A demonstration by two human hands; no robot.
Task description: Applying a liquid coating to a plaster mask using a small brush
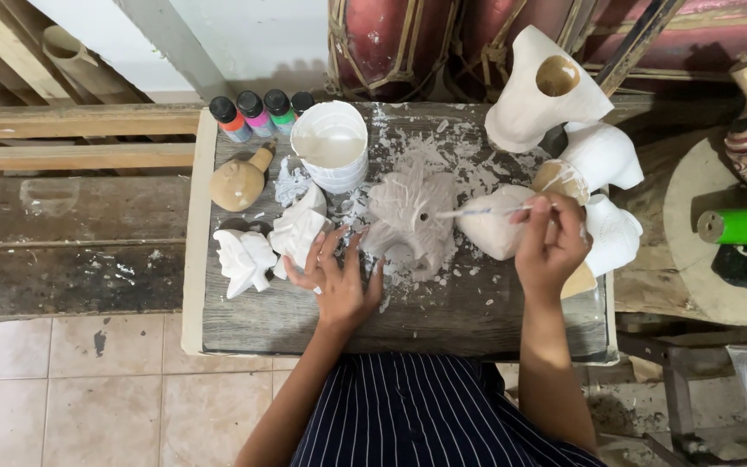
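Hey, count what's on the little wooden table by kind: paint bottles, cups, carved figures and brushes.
Paint bottles: 4
White cup: 1
White-coated figures, tabletop: 2
Gray unpainted figure: 1
Tan bare-wood figure: 1
White figures at right edge: 4
Brush in right hand: 1
Total: 14

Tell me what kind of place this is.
Likely a small craft workshop for painting carved or moulded figures. The right hand holds a thin brush over a grey figure on a paint-spattered wooden table, with a white paint tub, small colour bottles and more unpainted white pieces around.
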